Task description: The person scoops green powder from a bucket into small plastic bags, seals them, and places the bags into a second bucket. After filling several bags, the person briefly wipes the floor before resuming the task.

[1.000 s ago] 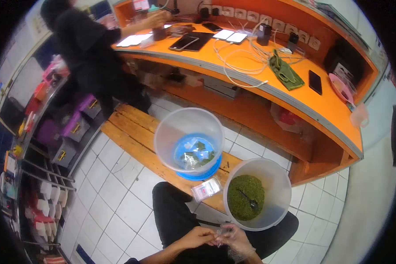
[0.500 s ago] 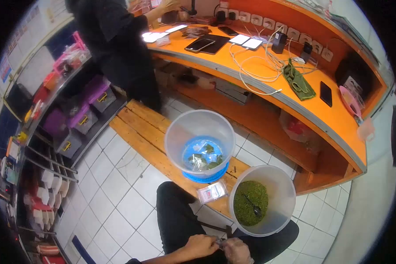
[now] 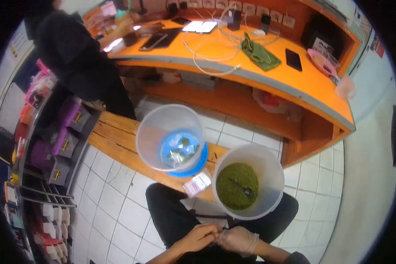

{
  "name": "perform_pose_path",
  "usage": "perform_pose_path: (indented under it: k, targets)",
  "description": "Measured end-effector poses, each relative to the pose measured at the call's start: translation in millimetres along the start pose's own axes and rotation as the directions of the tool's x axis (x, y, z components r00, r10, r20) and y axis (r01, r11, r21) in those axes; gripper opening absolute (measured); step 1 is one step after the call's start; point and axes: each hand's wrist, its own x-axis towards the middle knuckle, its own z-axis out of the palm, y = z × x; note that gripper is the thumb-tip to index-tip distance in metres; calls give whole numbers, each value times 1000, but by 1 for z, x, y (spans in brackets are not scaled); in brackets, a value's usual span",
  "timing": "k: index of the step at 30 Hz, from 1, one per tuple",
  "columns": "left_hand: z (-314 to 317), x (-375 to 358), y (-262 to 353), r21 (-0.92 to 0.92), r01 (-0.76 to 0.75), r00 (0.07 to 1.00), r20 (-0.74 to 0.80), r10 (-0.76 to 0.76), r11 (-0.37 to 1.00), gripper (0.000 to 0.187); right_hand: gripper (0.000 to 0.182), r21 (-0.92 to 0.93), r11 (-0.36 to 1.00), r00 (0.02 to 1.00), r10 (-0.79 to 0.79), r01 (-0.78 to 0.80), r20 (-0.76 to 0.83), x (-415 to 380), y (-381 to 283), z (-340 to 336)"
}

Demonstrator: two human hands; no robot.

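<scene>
My left hand (image 3: 200, 236) and my right hand (image 3: 237, 240) meet low over my lap, fingers closed together. Whatever lies between them is too small and hidden to make out. A thin clear plastic glove covers the right hand. Just beyond them stands a translucent bucket (image 3: 272, 187) with chopped green material (image 3: 231, 193) inside, and a black spoon (image 3: 247, 192) rests on that. Left of it, a second translucent bucket (image 3: 147, 134) holds several small clear packets (image 3: 179, 155) with green contents. Between the buckets lies a printed pack of plastic bags (image 3: 197, 184).
Both buckets stand by a wooden bench (image 3: 114, 132). Behind runs an orange counter (image 3: 163, 53) with white cables, a green cloth (image 3: 260, 55) and a phone (image 3: 293, 60). A person in dark clothes (image 3: 79, 57) stands at its left end. Shelves with grey boxes (image 3: 57, 171) line the left.
The view has shifted, so counter and buckets sit further left and higher. My hands remain together, the right more turned over the left fingertips. The other person's arm has moved over the counter.
</scene>
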Motion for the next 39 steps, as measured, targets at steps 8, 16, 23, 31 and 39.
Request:
perform_pose_path:
  k: [8, 16, 23, 31, 39]
  targets:
    - [15, 7, 55, 483, 29, 999, -42, -10, 875, 68, 96, 832, 132, 831, 246, -539, 499, -25, -1, -37]
    - [10, 18, 64, 501, -35, 966, -204, 157, 865, 58, 62, 792, 257, 825, 300, -554, 479, -8, -23, -92]
    - [-11, 12, 50, 363, 62, 877, -464, 123, 930, 53, 36, -313, 771, 810, 586, -555, 7, 97, 60, -158]
    - [-33, -21, 47, 219, 8, 713, -685, 148, 976, 56, 35, -506, 713, 757, 632, -485, 165, 157, 203, -59]
    - [-55, -32, 31, 35, -17, 657, -753, 37, 999, 51, 20, -228, 760, 787, 615, -609, -53, 135, 182, -111]
